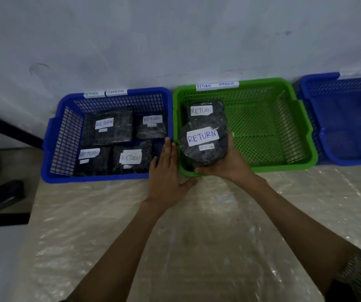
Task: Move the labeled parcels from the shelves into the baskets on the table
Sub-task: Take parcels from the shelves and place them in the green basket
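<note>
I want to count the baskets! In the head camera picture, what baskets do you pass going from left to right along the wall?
Blue basket with four parcels → green basket, where the right hand holds a round parcel → another blue basket, cut off by the picture's edge.

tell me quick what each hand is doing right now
Left hand: open and flat, holding nothing, beside the round RETURN parcel.
Right hand: cupped under that parcel, holding it over the green basket.

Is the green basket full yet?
No. The green basket has one parcel lying at its left, another parcel held by the right hand, and bare mesh elsewhere.
</note>
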